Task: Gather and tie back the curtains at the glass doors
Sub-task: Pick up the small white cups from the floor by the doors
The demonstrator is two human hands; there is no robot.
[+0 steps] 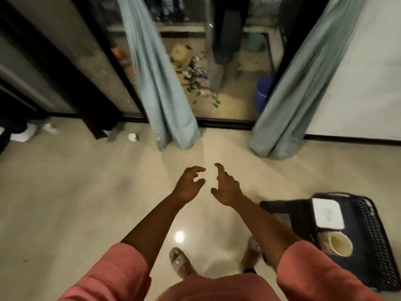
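Both hands, the left hand [189,185] and right hand [225,187], hung empty with loosely curled fingers, probably readying to gather. The left curtain [160,83] and right curtain [297,92] hung loose at the glass doors [227,101], hems at the floor's far edge.

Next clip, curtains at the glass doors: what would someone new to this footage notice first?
Two bare hands, the left hand and the right hand, reach forward at centre with fingers loosely spread, holding nothing. Beyond them two pale blue curtains hang to the floor at the glass doors, the left curtain and the right curtain, with a gap between. At lower right a black mesh basket holds a cup.
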